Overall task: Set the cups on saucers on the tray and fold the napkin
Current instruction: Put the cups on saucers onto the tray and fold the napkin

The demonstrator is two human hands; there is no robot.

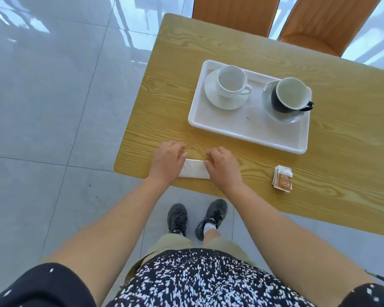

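A white tray (237, 129) lies on the wooden table (341, 165). On its left stands a white cup (231, 82) on a white saucer (211, 94). On its right a black cup (282, 103) with a white inside sits on a clear glass saucer (275, 117). Near the table's front left corner lies a folded white napkin (194, 169). My left hand (166, 160) presses on its left end and my right hand (223, 166) on its right end, fingers curled at the far fold. Both ends of the napkin are hidden under my hands.
A small stack of brown sachets (283, 178) lies on the table right of my hands. Two orange chairs (235, 14) stand at the far side. Grey tiled floor (42, 107) stretches to the left; my black shoes (197, 218) are below the table edge.
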